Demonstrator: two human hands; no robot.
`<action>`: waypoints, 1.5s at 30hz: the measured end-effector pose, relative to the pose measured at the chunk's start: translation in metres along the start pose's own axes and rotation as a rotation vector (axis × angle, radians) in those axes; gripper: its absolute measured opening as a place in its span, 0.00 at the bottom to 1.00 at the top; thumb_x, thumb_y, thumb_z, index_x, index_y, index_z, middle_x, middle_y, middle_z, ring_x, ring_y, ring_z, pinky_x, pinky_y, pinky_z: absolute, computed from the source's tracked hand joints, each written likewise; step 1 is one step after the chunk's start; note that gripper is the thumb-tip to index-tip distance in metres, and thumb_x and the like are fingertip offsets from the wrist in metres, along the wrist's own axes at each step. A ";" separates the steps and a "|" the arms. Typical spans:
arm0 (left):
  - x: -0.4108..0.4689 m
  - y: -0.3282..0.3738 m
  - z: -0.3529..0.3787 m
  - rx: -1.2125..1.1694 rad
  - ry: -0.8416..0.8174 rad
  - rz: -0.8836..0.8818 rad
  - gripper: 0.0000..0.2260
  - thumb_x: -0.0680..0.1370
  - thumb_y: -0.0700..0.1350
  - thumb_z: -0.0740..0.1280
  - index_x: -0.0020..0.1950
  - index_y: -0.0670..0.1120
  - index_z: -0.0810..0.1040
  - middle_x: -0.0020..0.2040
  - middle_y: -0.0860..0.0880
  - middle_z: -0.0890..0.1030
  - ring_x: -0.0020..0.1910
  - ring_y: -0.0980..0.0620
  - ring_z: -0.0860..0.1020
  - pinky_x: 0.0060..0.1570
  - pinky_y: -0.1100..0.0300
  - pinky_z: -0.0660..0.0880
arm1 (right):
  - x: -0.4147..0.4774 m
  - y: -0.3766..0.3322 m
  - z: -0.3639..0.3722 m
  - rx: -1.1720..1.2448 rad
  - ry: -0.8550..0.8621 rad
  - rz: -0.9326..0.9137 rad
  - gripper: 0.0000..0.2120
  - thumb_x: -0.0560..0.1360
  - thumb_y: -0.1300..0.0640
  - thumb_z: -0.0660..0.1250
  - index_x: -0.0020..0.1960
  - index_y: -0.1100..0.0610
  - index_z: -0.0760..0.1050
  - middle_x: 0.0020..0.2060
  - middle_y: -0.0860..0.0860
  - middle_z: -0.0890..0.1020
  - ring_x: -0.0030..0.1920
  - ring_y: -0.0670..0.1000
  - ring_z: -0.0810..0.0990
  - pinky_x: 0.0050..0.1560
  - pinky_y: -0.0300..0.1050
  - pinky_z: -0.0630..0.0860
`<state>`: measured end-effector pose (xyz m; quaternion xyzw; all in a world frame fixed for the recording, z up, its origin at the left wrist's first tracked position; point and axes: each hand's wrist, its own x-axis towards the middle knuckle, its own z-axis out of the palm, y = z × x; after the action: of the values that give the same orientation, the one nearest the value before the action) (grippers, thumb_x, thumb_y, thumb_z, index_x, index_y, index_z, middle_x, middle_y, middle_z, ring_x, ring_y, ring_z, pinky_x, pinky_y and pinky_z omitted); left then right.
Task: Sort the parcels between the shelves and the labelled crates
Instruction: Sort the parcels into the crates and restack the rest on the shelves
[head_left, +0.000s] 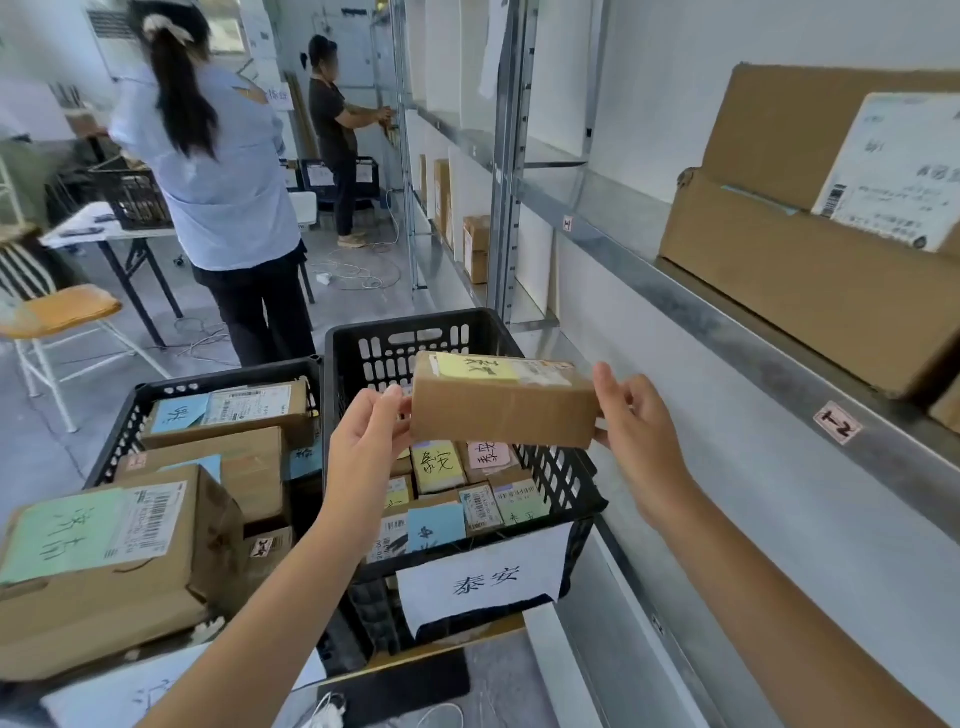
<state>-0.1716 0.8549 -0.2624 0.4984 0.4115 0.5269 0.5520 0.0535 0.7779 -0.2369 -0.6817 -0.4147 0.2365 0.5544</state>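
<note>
- The metal shelving (727, 332) runs along the right wall. Its near bay is cut off by the frame edge, as is the large flat carton (810, 291) leaning on it, whose white label is too blurred to read.
- The grey floor (52, 467) carries loose white cables farther back. Two people stand with their backs turned beside a folding table (104, 228).
- The left crate (124, 431) is piled with parcels, and its nearest big box (104, 582) is cropped at the left edge.
- The right crate (395, 343) bears a handwritten paper sign (483, 582), and its contents are partly hidden.
- The small parcel (501, 402) is held above the right crate. The left hand (363, 441) pinches one end and the right hand (639, 436) grips the other, with some fingertips out of sight behind the box.
</note>
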 end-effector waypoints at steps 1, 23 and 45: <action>0.000 -0.002 -0.001 -0.001 0.001 -0.009 0.12 0.83 0.49 0.62 0.49 0.40 0.75 0.47 0.49 0.86 0.50 0.53 0.84 0.45 0.66 0.79 | 0.000 0.004 0.001 0.011 0.001 0.015 0.29 0.72 0.30 0.58 0.46 0.58 0.69 0.49 0.61 0.80 0.52 0.60 0.81 0.54 0.64 0.80; 0.042 -0.030 -0.021 0.123 -0.147 -0.138 0.24 0.64 0.60 0.79 0.49 0.46 0.76 0.50 0.47 0.86 0.47 0.49 0.86 0.49 0.54 0.81 | 0.068 0.027 0.039 -0.076 -0.193 0.283 0.30 0.71 0.31 0.66 0.61 0.52 0.69 0.48 0.49 0.85 0.43 0.45 0.85 0.35 0.37 0.79; 0.126 -0.092 -0.015 -0.070 -0.001 -0.267 0.11 0.82 0.43 0.61 0.53 0.39 0.81 0.49 0.45 0.86 0.52 0.51 0.84 0.56 0.55 0.80 | 0.152 0.071 0.080 -0.779 -0.678 -0.017 0.41 0.54 0.18 0.65 0.63 0.33 0.71 0.48 0.38 0.77 0.43 0.41 0.81 0.36 0.39 0.79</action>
<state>-0.1575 0.9862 -0.3468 0.4199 0.4550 0.4625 0.6346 0.0950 0.9457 -0.3054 -0.7192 -0.6341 0.2676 0.0955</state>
